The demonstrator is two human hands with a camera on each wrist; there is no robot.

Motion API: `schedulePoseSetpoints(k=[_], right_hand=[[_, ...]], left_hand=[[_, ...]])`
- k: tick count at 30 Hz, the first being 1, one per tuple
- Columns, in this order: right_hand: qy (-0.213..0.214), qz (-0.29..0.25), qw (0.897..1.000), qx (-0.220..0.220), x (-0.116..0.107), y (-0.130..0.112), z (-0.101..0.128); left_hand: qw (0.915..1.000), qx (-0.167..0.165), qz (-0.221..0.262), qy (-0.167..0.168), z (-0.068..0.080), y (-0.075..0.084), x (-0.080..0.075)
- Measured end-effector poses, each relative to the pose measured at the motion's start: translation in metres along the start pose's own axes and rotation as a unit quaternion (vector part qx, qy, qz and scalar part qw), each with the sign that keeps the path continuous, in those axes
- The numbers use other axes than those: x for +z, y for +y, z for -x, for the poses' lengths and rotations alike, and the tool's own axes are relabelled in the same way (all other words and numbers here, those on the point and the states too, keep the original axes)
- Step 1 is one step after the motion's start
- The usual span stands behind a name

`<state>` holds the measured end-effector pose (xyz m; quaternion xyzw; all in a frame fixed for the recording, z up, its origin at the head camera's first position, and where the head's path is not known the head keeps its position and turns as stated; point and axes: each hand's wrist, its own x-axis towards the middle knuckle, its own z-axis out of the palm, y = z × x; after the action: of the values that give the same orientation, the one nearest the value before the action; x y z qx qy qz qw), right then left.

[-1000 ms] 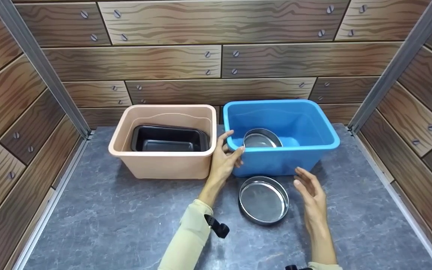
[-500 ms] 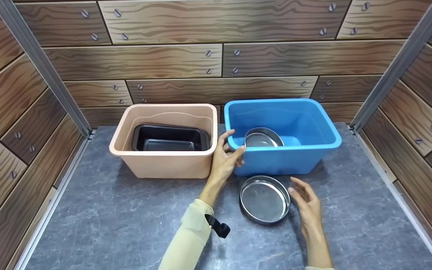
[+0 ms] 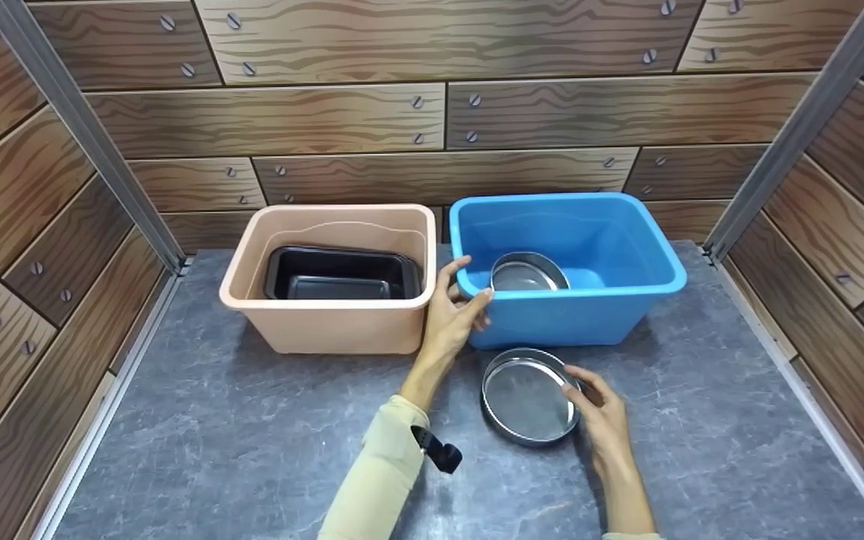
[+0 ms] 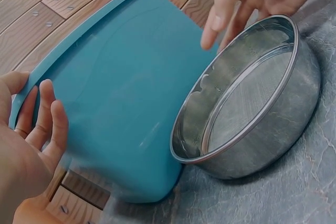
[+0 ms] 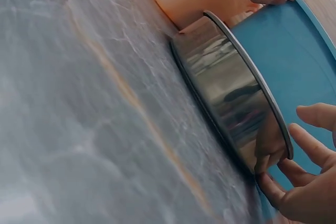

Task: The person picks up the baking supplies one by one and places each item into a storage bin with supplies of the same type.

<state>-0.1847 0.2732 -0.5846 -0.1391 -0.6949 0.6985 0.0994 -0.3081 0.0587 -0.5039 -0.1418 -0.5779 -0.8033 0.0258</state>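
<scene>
My left hand (image 3: 447,322) grips the near left rim corner of a blue plastic bin (image 3: 574,321), the rim running between thumb and fingers. In front of that bin, a round metal sieve (image 3: 528,401) with a fine mesh bottom lies on the table. My right hand (image 3: 606,424) is at the sieve's right side, thumb and forefinger spread and overlapping its rim in the head view. Seen from the right wrist, lower fingers (image 5: 270,190) reach the base of the sieve's wall, while the thumb stays apart. A smaller round sieve (image 3: 528,271) leans inside the blue bin.
Left of the blue bin stands a beige bin (image 3: 342,330) with black rectangular baking pans (image 3: 342,271) inside. Both bins are near the back plank-patterned wall (image 3: 372,120). Metal posts and side walls border the grey marbled table (image 3: 237,442).
My right hand has moved left and toward me, from beside the blue bin's front to the right rim of the sieve. My left hand keeps its hold on the bin.
</scene>
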Motion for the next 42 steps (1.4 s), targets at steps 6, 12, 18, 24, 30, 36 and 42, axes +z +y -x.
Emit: schedulePoseSetpoints(k=[6, 12, 18, 24, 30, 36, 42], right_hand=[[-0.008, 0.020, 1.000, 0.005, 0.002, 0.002, 0.000], [-0.027, 0.050, 0.998, 0.007, 0.001, 0.005, 0.000], [-0.040, 0.069, 0.997, -0.002, 0.001, 0.004, 0.002], [-0.036, 0.047, 0.998, 0.001, 0.002, 0.004, 0.002], [-0.045, 0.017, 0.999, 0.015, 0.003, 0.001, 0.004], [-0.046, -0.008, 0.999, -0.009, 0.002, -0.006, 0.006], [-0.042, -0.017, 0.999, -0.027, 0.001, -0.009, 0.007]], left_hand=[[0.9998, -0.003, 0.016, -0.007, 0.005, 0.016, 0.002], [0.9999, 0.004, 0.016, -0.004, 0.007, 0.018, 0.005], [0.9999, 0.002, 0.015, 0.002, 0.009, 0.020, 0.006], [0.9998, -0.002, 0.018, 0.000, 0.010, 0.024, 0.006], [1.0000, -0.002, 0.008, -0.005, 0.010, 0.024, 0.007], [1.0000, -0.005, 0.002, -0.001, 0.006, 0.014, 0.005], [0.9999, -0.005, 0.003, 0.009, 0.001, 0.000, 0.002]])
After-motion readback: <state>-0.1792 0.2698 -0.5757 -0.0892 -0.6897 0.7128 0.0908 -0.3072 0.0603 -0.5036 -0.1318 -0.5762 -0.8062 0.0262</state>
